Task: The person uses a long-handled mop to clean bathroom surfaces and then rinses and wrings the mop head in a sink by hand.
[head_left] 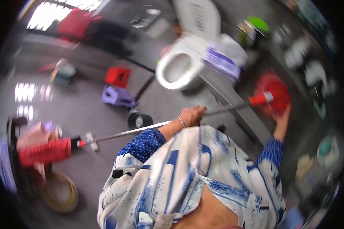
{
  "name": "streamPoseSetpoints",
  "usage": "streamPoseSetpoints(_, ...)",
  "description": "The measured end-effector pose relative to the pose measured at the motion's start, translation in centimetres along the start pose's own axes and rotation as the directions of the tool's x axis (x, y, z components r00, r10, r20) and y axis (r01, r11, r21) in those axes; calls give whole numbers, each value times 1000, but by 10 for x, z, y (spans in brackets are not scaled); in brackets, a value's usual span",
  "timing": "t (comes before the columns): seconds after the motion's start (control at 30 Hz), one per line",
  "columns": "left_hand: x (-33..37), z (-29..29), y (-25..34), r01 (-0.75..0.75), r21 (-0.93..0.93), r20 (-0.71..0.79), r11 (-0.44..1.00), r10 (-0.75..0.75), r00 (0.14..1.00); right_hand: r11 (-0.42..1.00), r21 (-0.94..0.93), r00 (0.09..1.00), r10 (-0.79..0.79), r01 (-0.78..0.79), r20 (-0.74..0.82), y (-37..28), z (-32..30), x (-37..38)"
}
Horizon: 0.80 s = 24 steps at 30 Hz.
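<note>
My left hand (192, 116), with a bangle at the wrist, is closed round a long silver pole (130, 131) in front of my body. The pole slants across the view, rising to the right. At its right end an orange-red socket joins a round red mop head (279, 93), blurred by motion. My right hand (283, 116) is at the lower edge of this head, its fingers partly hidden and seeming to grip the rim. Toward the left, the pole runs to a black collar beside a long red piece (46, 152); whether they are one piece I cannot tell.
A white toilet (165, 72) with a raised lid stands ahead, a purple-and-white pack (222, 63) beside it. Red (117, 76) and purple (117, 95) plastic items and a dark round container (140, 121) are on the grey floor. A tape roll (61, 192) lies lower left.
</note>
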<state>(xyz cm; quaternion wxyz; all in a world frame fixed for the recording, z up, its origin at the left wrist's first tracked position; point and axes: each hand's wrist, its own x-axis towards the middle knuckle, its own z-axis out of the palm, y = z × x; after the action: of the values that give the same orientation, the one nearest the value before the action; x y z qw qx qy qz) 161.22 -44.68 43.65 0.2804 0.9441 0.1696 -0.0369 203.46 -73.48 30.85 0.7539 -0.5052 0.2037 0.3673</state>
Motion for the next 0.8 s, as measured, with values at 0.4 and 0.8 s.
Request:
streamPoseSetpoints(0.4,3,-21,46,-23,-55,201,998,33,979,919,160,930,-339,359,-140,-8,-8,-63)
streamPoseSetpoints(0.8,9,-32,50,-50,-379,467,924,238,852,479,-589,536,-840,651,-91,-73,-15,-154)
